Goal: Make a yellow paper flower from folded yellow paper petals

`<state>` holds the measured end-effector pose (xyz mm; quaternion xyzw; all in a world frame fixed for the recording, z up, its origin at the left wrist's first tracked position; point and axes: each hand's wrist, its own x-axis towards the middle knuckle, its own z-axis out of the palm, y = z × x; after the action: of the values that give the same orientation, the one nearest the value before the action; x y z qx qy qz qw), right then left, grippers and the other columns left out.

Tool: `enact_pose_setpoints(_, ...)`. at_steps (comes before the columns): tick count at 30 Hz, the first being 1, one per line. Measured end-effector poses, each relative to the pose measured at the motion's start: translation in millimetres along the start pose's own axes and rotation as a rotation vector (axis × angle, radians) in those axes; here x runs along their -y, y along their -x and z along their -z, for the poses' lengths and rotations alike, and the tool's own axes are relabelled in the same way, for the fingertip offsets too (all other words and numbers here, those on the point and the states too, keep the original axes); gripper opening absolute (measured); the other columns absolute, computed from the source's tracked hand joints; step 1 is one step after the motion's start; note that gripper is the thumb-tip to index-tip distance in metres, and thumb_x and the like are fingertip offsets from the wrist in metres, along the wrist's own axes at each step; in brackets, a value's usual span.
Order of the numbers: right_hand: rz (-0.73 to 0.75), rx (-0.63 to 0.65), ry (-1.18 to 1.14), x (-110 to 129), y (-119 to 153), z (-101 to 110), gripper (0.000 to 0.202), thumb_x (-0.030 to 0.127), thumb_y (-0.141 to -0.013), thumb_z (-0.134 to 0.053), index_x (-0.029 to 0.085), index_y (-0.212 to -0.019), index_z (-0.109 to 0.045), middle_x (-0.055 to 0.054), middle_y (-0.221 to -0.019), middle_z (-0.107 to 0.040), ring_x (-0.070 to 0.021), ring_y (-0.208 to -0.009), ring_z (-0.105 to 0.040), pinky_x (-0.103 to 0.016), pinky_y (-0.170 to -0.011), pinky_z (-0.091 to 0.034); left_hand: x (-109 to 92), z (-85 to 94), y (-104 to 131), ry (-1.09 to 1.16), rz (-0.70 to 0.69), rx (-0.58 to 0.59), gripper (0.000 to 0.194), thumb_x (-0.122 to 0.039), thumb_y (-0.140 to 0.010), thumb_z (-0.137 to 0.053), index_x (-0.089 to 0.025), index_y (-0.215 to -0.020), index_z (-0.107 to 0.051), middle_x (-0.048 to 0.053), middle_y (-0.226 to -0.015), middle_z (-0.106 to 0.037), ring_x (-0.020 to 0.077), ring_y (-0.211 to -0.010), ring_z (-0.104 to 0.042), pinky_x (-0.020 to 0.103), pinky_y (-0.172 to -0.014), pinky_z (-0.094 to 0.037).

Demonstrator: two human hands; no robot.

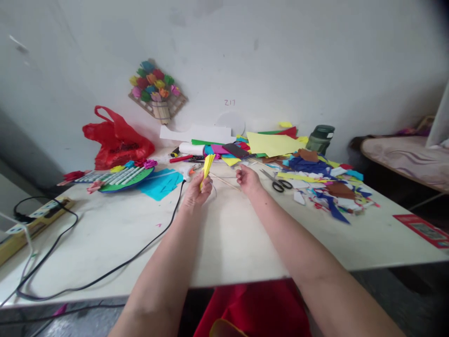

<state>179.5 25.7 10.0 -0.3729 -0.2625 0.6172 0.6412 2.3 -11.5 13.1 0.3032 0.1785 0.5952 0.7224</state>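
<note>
My left hand (pixel 199 189) is closed around the lower end of a gathered piece of yellow paper (pixel 208 164), which fans out at the top. My right hand (pixel 248 180) is raised to the right of it, fingertips pinched together. A fine thread (pixel 224 177) seems to stretch from the yellow paper to those fingertips, and a loose end curls below my left hand. Just behind my left hand lies a white glue gun (pixel 189 172) with a black cord. Thin wooden sticks (pixel 226 181) lie on the table between the hands. Black-handled scissors (pixel 277 181) rest right of my right hand.
Paper scraps (pixel 315 173) are heaped on the right, near a green bottle (pixel 321 139). Coloured sheets (pixel 273 144) line the back. At left are a red plastic bag (pixel 117 140), a green board with paper-wrapped sticks (pixel 129 180), blue paper (pixel 161 184) and a power strip (pixel 38 220).
</note>
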Motion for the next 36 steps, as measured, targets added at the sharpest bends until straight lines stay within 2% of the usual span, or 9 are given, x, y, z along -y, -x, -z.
enact_pose_setpoints(3,0.069,-0.074,0.001,2,-2,1,0.013,0.021,-0.073,-0.053,0.020,-0.080,-0.043,0.010,-0.048,-0.045,-0.0042,-0.035,-0.035,-0.015,-0.034,-0.022,3,0.2,1,-0.013,0.027,0.000,0.017,-0.023,-0.084,-0.057,-0.016,-0.072,-0.047,-0.007,-0.048,-0.031,0.0012,-0.035,-0.025,0.010,-0.030,-0.020)
enact_pose_setpoints(6,0.188,-0.120,0.063,9,-1,0,0.018,0.017,-0.069,-0.052,0.020,-0.086,-0.049,0.015,-0.040,-0.026,-0.0032,-0.030,-0.020,-0.015,-0.032,-0.014,9,-1.7,0,-0.035,0.069,0.016,0.019,-0.023,-0.081,-0.061,-0.017,-0.072,-0.046,-0.008,-0.048,-0.031,0.0010,-0.035,-0.025,0.010,-0.031,-0.019)
enact_pose_setpoints(15,0.486,-0.001,0.153,31,8,-3,0.020,0.012,-0.066,-0.049,0.018,-0.082,-0.057,0.013,-0.037,-0.030,-0.0036,-0.032,-0.024,-0.016,-0.034,-0.019,16,1.8,-4,-0.051,0.098,-0.006,0.020,-0.025,-0.080,-0.062,-0.017,-0.077,-0.044,-0.008,-0.049,-0.033,0.0005,-0.035,-0.028,0.009,-0.032,-0.021)
enact_pose_setpoints(21,0.608,0.087,0.225,48,14,-4,0.016,0.018,-0.071,-0.053,0.019,-0.086,-0.058,0.012,-0.037,-0.037,-0.0063,-0.032,-0.040,-0.017,-0.036,-0.026,21,7.5,-9,-0.048,0.117,0.024,0.021,-0.022,-0.078,-0.064,-0.016,-0.076,-0.043,-0.007,-0.050,-0.038,0.0002,-0.035,-0.029,0.009,-0.033,-0.020)
enact_pose_setpoints(26,0.554,0.006,0.037,61,9,4,0.019,0.019,-0.070,-0.058,0.019,-0.089,-0.054,0.011,-0.042,-0.044,-0.0084,-0.039,-0.050,-0.017,-0.037,-0.029,18,4.8,-7,0.001,0.118,0.031,0.022,-0.019,-0.077,-0.065,-0.016,-0.076,-0.043,-0.008,-0.051,-0.034,0.0002,-0.035,-0.029,0.009,-0.032,-0.019)
enact_pose_setpoints(29,0.436,-0.089,-0.098,63,-1,20,0.019,0.019,-0.072,-0.059,0.020,-0.088,-0.050,0.010,-0.048,-0.047,-0.0056,-0.039,-0.046,-0.016,-0.036,-0.028,12,2.4,-3,0.068,0.086,0.037,0.019,-0.017,-0.081,-0.061,-0.017,-0.075,-0.042,-0.009,-0.050,-0.032,-0.0004,-0.034,-0.026,0.008,-0.031,-0.016)
enact_pose_setpoints(32,0.317,-0.201,-0.128,62,-11,37,0.014,0.019,-0.075,-0.056,0.019,-0.086,-0.048,0.009,-0.052,-0.051,-0.0033,-0.037,-0.041,-0.015,-0.035,-0.025,8,2.4,-1,0.129,0.040,0.049,0.015,-0.016,-0.084,-0.056,-0.017,-0.076,-0.043,-0.009,-0.049,-0.029,-0.0001,-0.033,-0.026,0.008,-0.031,-0.015)
enact_pose_setpoints(34,0.350,-0.249,-0.084,64,-15,45,0.016,0.020,-0.076,-0.056,0.020,-0.091,-0.049,0.010,-0.050,-0.047,-0.0026,-0.034,-0.035,-0.015,-0.034,-0.022,7,3.1,-1,0.145,0.030,0.037,0.014,-0.016,-0.084,-0.055,-0.017,-0.077,-0.043,-0.009,-0.049,-0.029,0.0000,-0.033,-0.026,0.008,-0.031,-0.015)
enact_pose_setpoints(36,0.479,-0.225,0.002,68,-17,47,0.023,0.022,-0.076,-0.056,0.020,-0.098,-0.052,0.010,-0.051,-0.047,-0.0023,-0.033,-0.031,-0.015,-0.034,-0.021,7,3.4,-2,0.137,0.041,0.016,0.015,-0.016,-0.084,-0.057,-0.017,-0.077,-0.043,-0.009,-0.050,-0.028,-0.0001,-0.033,-0.026,0.008,-0.031,-0.015)
